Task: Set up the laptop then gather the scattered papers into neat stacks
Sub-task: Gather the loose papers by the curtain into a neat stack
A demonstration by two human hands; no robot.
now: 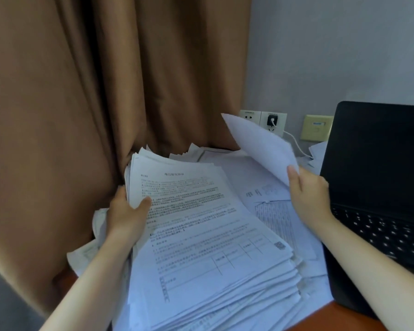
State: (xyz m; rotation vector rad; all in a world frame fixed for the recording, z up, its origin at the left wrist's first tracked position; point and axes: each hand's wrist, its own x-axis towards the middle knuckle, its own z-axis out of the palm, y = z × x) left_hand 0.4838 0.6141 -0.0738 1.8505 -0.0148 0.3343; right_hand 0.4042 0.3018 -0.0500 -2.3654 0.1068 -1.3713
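Gathering step: laptop (378,187) already open on the counter (320,316) at right. Left hand (127,211) grips the fanned stack (208,247) by its far edge; right hand (308,194) pinches a loose sheet (261,144) above the papers. Next, likely lay the sheet on the stack and square the edges.

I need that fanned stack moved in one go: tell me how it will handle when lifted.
The stack likely sags: its far end curves in the left hand. Its sheets lie fanned, so they probably slide apart. It looks thick, so probably heavy.
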